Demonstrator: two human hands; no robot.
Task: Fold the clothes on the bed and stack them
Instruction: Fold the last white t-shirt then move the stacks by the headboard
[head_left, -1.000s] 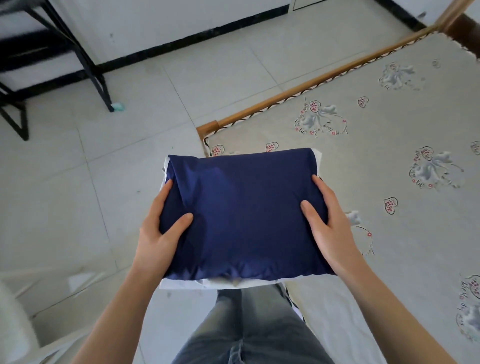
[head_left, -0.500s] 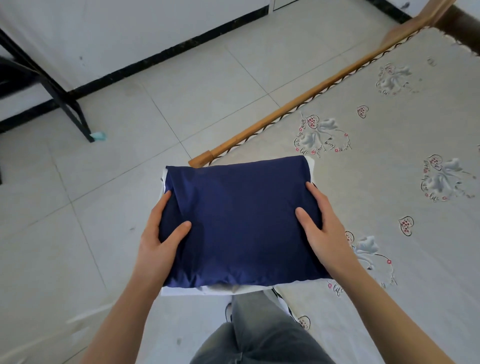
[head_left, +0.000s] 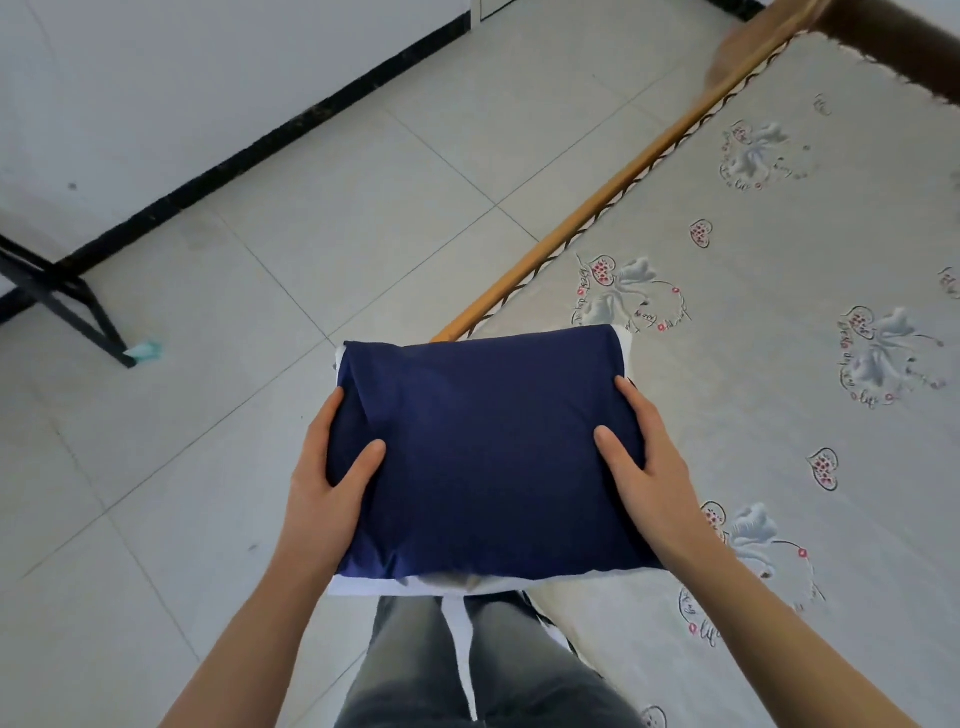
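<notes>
Hands: left hand (head_left: 332, 483) and right hand (head_left: 641, 462) each grip one side of the stack, thumbs on top.
Stack: folded dark blue cloth (head_left: 488, 452) over folded white cloth (head_left: 415, 584), carried above the floor.
Change: bed with grey flowered cover (head_left: 779, 364) has slid further right.
Meaning: probably carrying the stack away.

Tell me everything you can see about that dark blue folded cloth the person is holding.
The navy folded garment is a plain, soft-looking fabric folded into a rough rectangle, with slight creases near its left edge. It lies flat on top of a white folded garment whose edges peek out at the sides and below. The left hand and right hand grip the stack at its two sides, thumbs pressing on the blue top. It is held in the air over the corner of the patterned bed, partly above the tiled floor.
</notes>
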